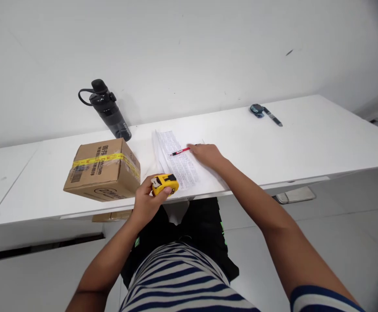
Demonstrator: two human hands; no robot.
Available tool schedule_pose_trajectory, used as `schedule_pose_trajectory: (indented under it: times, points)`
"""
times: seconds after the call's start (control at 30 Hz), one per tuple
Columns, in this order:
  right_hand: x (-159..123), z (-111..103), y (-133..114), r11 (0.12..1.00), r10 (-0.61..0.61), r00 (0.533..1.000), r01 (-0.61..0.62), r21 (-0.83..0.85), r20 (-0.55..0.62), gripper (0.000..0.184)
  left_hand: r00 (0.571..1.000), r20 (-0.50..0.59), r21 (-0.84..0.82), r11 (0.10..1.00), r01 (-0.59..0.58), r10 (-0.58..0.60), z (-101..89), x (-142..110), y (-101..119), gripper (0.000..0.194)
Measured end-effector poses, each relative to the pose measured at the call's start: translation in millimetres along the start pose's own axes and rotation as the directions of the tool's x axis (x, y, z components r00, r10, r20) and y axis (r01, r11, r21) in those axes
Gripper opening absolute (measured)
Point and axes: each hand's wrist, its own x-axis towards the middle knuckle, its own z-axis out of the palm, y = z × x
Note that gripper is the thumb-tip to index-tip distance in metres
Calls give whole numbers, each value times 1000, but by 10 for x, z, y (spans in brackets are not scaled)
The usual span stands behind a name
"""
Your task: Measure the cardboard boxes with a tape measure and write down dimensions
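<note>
A yellow tape measure [169, 183] is in my left hand [147, 203], which is closed around it above the table's front edge. My right hand [207, 155] rests over the right page of an open notebook [184, 171]. Its fingers are closed on one end of a red pen [180, 151], whose black tip points left across the page. Handwriting covers the page under the pen. Left of my left hand sits a taped cardboard box [101, 171] with yellow tape across its top.
Behind the box a dark water bottle [109, 110] stands near the wall. A small dark-blue object [256, 109] and a dark marker-like stick [273, 117] lie at the back right of the white table [306, 143]. Below the table, another carton [114, 216] shows.
</note>
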Motion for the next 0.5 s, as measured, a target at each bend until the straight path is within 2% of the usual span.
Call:
schedule_pose_trajectory:
  times: [0.07, 0.17, 0.23, 0.27, 0.33, 0.4, 0.47, 0.5]
  points:
    - [73, 25, 30, 1000, -9, 999, 10, 23, -31, 22, 1000, -7, 128, 992, -12, 13, 90, 126, -55, 39]
    - [-83, 1, 29, 995, 43, 988, -28, 99, -150, 29, 996, -20, 286, 955, -80, 89, 165, 287, -164, 39]
    - [-313, -12, 32, 947, 125, 955, -34, 320, -269, 34, 989, -25, 330, 935, -132, 148, 185, 358, -241, 41]
    - [-443, -4, 33, 885, 167, 937, -6, 466, -306, 36, 986, -20, 340, 928, -152, 168, 191, 381, -278, 41]
    - [-687, 45, 26, 736, 146, 953, 74, 673, -265, 45, 985, -5, 348, 924, -161, 174, 203, 408, -343, 43]
    - [-865, 123, -3, 623, 30, 988, 98, 776, -149, 53, 992, 6, 353, 928, -119, 125, 215, 421, -392, 44]
    - [-956, 199, -46, 563, -17, 998, 60, 824, -61, 59, 999, 2, 336, 940, -51, 53, 222, 431, -431, 48]
    - [-974, 227, -67, 553, 9, 999, 31, 832, -44, 60, 1000, -6, 313, 949, -19, 22, 223, 437, -449, 49]
